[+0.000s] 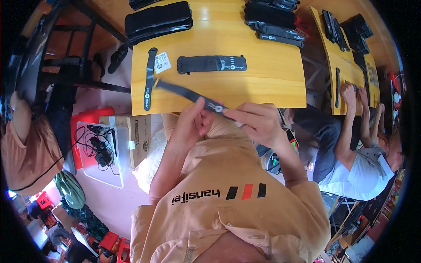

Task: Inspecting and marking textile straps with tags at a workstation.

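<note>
A head-worn fisheye looks steeply down, close over the tan shirt (210,173) and wooden table (274,85).

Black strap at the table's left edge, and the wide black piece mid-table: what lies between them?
A white printed label lies between them in the head view.

- Held strap (188,93): betw. L fingers (200,105) & R fingers (239,115), at surface (276,83) near edge; free end runs L + away from person
- Loose strap (149,79): on surface, L side, runs near-to-far
- Label (162,62): just R of loose strap's far half
- Strap bundle (210,64): mid-surface, R of label, lies crosswise
- L stack (158,22): far L, behind label
- R stack (272,17): far R, behind + R of bundle
- Bin (124,153): on floor, L of person; cables (103,155) in it
- Carton (139,136): just R of bin
- Co-worker (357,175): R, at 2nd surface (348,65)
</note>
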Action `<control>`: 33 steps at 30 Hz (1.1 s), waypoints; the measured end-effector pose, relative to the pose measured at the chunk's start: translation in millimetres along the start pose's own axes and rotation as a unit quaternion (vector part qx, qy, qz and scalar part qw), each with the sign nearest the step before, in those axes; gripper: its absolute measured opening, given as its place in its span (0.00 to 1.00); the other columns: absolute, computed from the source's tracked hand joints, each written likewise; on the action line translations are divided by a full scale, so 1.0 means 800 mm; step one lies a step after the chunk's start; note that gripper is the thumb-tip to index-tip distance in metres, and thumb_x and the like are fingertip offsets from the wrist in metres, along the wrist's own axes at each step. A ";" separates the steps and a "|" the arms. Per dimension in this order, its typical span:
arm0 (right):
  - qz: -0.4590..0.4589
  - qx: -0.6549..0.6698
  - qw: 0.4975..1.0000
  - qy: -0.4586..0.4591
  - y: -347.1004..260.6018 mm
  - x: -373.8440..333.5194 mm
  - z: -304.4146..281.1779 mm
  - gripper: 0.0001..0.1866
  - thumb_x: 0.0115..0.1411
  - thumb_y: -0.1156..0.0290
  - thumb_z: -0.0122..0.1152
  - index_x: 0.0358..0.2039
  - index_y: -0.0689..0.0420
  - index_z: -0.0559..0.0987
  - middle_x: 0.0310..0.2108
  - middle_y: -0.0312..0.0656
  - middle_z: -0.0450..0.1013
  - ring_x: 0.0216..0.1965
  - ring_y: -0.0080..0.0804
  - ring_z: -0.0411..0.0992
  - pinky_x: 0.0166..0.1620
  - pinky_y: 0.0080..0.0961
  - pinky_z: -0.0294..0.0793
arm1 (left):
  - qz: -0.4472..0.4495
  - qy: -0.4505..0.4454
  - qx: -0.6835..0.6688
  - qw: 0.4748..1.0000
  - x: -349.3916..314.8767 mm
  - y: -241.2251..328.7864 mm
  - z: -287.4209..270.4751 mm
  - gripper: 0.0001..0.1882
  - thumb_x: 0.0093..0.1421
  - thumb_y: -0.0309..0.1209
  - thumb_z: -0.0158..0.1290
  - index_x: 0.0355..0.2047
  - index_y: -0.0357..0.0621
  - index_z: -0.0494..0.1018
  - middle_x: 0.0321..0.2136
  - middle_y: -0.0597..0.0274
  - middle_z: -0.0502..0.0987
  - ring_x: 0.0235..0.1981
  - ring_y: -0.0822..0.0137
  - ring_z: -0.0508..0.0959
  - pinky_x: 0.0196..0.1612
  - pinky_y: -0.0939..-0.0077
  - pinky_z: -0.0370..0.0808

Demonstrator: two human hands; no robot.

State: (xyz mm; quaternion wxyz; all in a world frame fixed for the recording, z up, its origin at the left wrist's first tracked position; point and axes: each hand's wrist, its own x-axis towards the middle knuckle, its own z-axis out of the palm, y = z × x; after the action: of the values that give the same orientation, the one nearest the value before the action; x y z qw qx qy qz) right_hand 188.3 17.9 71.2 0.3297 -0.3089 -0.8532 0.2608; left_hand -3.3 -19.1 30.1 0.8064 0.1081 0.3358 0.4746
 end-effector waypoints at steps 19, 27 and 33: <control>0.471 0.389 0.787 0.087 0.064 -0.037 0.030 0.04 0.50 0.76 0.58 0.27 0.62 0.77 0.15 0.36 0.69 0.08 0.11 0.53 0.12 0.10 0.47 | 0.205 0.187 0.126 0.953 0.030 0.001 -0.035 0.11 0.59 0.34 0.48 0.31 0.40 0.75 0.13 0.73 0.65 0.12 0.83 0.61 0.14 0.90 0.56; 0.469 0.366 0.793 0.130 0.093 -0.029 0.023 0.05 0.52 0.74 0.56 0.28 0.62 0.77 0.16 0.35 0.69 0.08 0.11 0.53 0.12 0.10 0.49 | 0.189 0.173 0.217 0.942 0.043 0.030 -0.075 0.11 0.59 0.33 0.48 0.35 0.39 0.75 0.19 0.70 0.70 0.17 0.81 0.68 0.21 0.89 0.63; 0.457 0.300 0.826 0.136 0.115 -0.016 0.032 0.06 0.52 0.73 0.56 0.28 0.62 0.77 0.17 0.35 0.69 0.10 0.12 0.55 0.12 0.11 0.50 | 0.207 0.226 0.309 0.900 0.063 0.043 -0.090 0.07 0.56 0.29 0.52 0.32 0.38 0.74 0.20 0.67 0.74 0.18 0.79 0.70 0.22 0.88 0.65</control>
State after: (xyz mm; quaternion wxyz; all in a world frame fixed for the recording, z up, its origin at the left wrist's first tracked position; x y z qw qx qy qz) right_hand 210.1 64.8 -10.4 0.3622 -0.5816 -0.4405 0.5801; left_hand -57.5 30.5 -29.2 0.5185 0.3090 0.6088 0.5149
